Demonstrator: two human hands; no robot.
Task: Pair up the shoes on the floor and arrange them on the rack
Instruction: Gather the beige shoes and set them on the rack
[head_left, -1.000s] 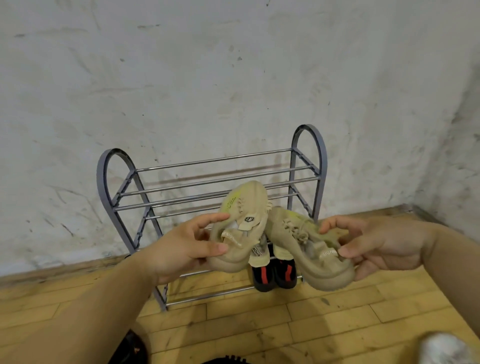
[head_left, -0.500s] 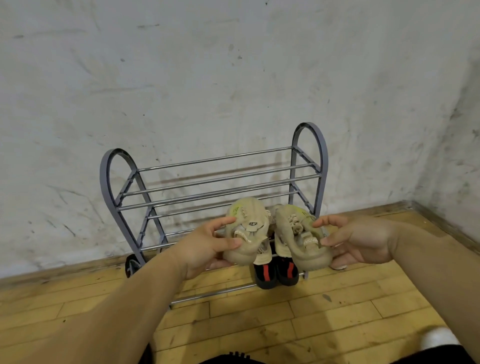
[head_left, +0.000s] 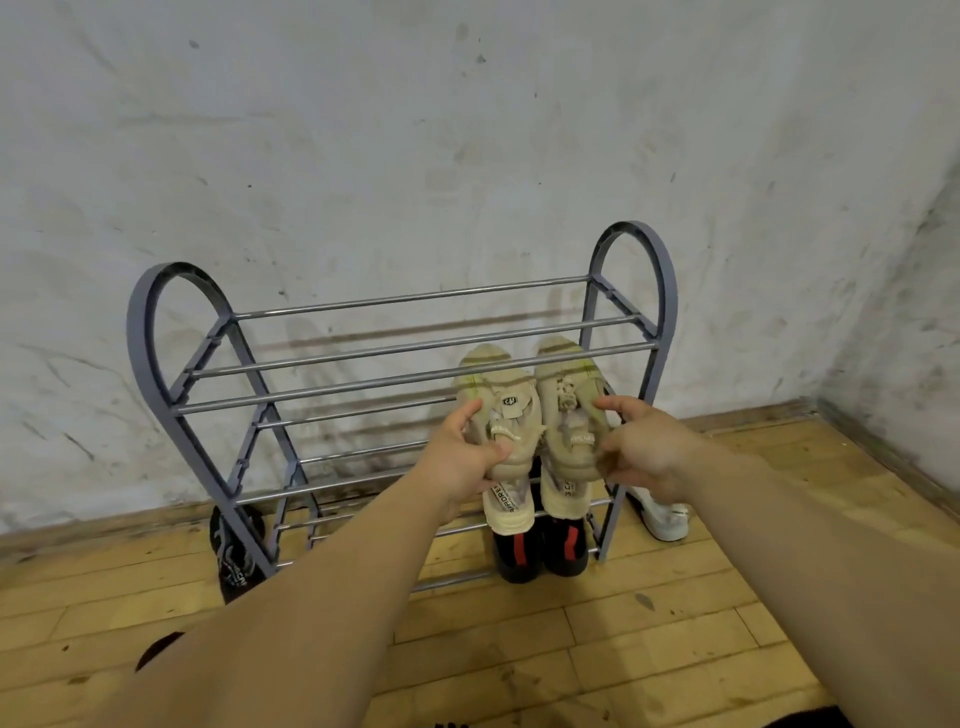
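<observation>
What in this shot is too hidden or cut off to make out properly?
All in the head view:
- Black-and-red shoes: fronts hidden by the beige shoes.
- Dark shoe: partly behind the rack leg.
- White shoe: partly behind the right hand.
- Dark shapes at the bottom edge: cut off.

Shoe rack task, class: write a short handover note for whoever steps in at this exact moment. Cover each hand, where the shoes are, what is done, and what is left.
Left hand: gripping the left beige sneaker.
Right hand: gripping the right beige sneaker.
Both sneakers are held side by side, toes pushed between the bars of the grey rack on its right side, not yet released.
Done: the black and red pair stands on the bottom tier, right side.
Left: seat and release the beige pair, then pair up the white shoe on the floor right of the rack and the black shoe by the left leg.
</observation>
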